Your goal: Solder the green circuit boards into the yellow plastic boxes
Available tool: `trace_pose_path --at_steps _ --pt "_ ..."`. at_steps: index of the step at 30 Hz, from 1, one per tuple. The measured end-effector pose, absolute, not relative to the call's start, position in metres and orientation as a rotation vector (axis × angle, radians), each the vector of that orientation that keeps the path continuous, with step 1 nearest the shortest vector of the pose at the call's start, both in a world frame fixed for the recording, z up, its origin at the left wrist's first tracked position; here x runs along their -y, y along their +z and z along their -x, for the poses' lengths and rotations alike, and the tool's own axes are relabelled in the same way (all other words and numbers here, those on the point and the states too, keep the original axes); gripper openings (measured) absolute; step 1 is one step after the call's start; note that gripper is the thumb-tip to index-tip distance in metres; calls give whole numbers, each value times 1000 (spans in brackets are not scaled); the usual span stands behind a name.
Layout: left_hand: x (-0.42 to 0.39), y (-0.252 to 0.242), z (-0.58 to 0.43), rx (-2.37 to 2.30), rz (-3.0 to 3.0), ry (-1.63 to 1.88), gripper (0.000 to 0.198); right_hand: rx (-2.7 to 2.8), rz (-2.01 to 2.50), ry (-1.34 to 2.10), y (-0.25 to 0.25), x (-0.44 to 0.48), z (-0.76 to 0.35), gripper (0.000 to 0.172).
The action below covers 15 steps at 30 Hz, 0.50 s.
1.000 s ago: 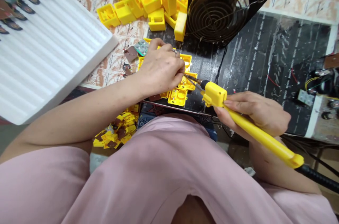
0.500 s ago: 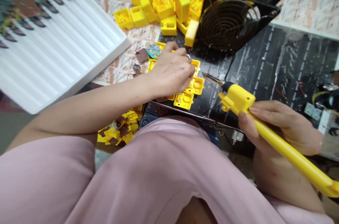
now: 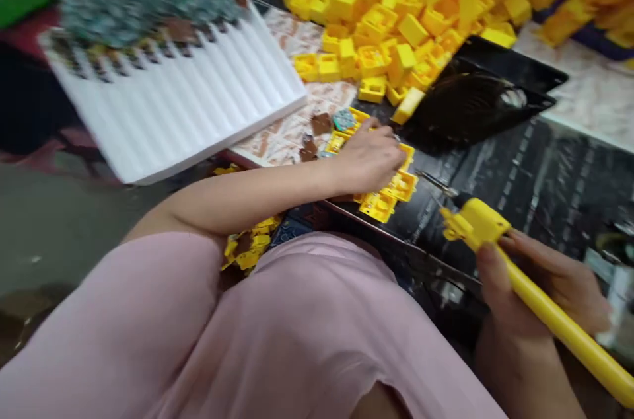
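My right hand [image 3: 539,280] is wrapped round the yellow handle of a soldering iron [image 3: 483,224]. Its metal tip points left, just short of a group of open yellow plastic cases [image 3: 379,206] at the table's near edge. Over those cases lies my left hand [image 3: 371,158], palm down with curled fingers. The fingertips and whatever is under them are hidden. Close to the left hand's far side sits a small grey-green circuit board [image 3: 344,119]. Brown board pieces [image 3: 308,149] with wires lie left of the cases.
A white ribbed foam tray [image 3: 208,102] at the left carries a heap of grey-green parts [image 3: 148,2]. Loose yellow casings [image 3: 376,22] are piled at the back. A black fan [image 3: 460,102] stands behind the dark tabletop [image 3: 520,168]. More yellow pieces [image 3: 250,247] lie below the table edge.
The camera has swung, so the scene sits further right and more of the pile and tray shows. Both hands keep nearly the same places relative to the cases; the soldering iron remains held.
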<state>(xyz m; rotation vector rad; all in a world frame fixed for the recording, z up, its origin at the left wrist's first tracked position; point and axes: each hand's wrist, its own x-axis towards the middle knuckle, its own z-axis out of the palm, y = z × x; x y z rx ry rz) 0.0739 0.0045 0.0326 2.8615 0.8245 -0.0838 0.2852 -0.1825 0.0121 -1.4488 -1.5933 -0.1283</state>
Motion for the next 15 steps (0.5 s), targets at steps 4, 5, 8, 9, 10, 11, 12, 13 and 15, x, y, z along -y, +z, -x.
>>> trace_pose_path --at_steps 4,5,8,9,10,11,12,13,15 --pt "-12 19 -66 -821 -2872 139 27 1619 1312 -83 15 176 -267 34" --pt "-13 15 -66 -804 -2868 188 26 1660 1304 -73 17 174 -266 32" --pt "-14 10 -64 -778 -2833 242 26 1734 1303 -73 20 171 -267 25" --pt "-14 11 -64 -778 -2829 239 26 1749 1295 -69 20 169 -267 24" --pt "-14 11 -64 -779 -2834 232 26 1765 1276 -68 20 168 -268 24" --pt "-13 13 -64 -779 -2849 217 26 1779 1251 -70 20 166 -268 25" --pt "-13 15 -65 -781 -2869 193 26 1795 1221 -69 20 164 -268 26" --pt "-12 18 -66 -786 -2893 157 26 1812 1205 -61 21 162 -269 27" --pt "-11 24 -69 -798 -2932 60 26 1841 1196 -36 23 161 -270 28"
